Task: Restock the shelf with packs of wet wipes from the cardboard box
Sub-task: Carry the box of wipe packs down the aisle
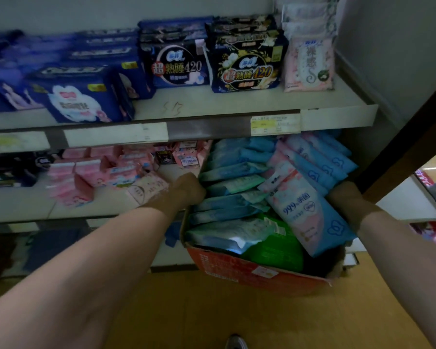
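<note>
An orange cardboard box (249, 269) full of wet wipe packs is held up against the middle shelf (86, 205). My left hand (186, 190) grips the box's left wall and my right hand (347, 200) grips its right side. Inside lie several blue packs (227, 172), a green pack (275, 245) and a pink-and-blue pack (305, 212) lying on top at the right. More blue and pink packs (317, 157) are stacked at the box's far right, under the upper shelf. Both hands' fingers are hidden behind the box.
The upper shelf (212, 107) carries dark blue and black packs (176, 64) and a pale pink pack (308, 64). Pink packs (91, 172) lie scattered on the middle shelf's left half. A dark wooden post (413, 137) rises at the right. Tan floor (186, 311) lies below.
</note>
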Demonstrator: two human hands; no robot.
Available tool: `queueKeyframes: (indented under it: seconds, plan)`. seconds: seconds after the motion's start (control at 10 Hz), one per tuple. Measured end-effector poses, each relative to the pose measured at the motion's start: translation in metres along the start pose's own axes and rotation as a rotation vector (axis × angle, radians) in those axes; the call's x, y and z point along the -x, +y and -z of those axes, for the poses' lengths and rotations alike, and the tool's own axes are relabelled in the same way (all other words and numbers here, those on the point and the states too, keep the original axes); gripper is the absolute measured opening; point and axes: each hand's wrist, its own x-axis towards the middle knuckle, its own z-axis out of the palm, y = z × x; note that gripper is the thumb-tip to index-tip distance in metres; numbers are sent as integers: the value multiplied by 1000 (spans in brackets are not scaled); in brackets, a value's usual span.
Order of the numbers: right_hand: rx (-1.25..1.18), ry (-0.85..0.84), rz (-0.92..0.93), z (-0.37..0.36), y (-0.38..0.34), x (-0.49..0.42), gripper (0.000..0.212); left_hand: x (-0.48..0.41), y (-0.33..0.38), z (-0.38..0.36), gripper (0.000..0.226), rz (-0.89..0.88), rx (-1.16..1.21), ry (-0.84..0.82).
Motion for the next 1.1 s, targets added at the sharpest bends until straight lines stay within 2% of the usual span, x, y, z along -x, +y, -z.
queueKeyframes:
  seconds: [0.1,0.2,0.3,0.5,0.7,0.9,1.0,1.1]
  plan:
    - [34,-12,-43,-1,9,23,39,20,-13,-5,17,-51,47,-32]
    - [288,-28,128,4,10,59,38,43,-25,-6,25,-68,118,-11]
    - [96,11,63,-1,18,70,37,64,-40,-8,32,-69,130,-5]
    - [20,-21,44,-18,46,110,8,107,-76,-17,38,-9,107,32]
    - [85,-30,94,-32,56,167,26,168,-123,-14,32,-11,109,51]
    - [-102,-50,153,-50,53,236,34,220,-183,-16,9,44,181,45]
    - [-12,-86,198,-60,37,265,10,246,-217,-13,8,94,224,65]
    - [40,-143,247,-73,12,302,8,272,-255,-6,13,143,253,109]
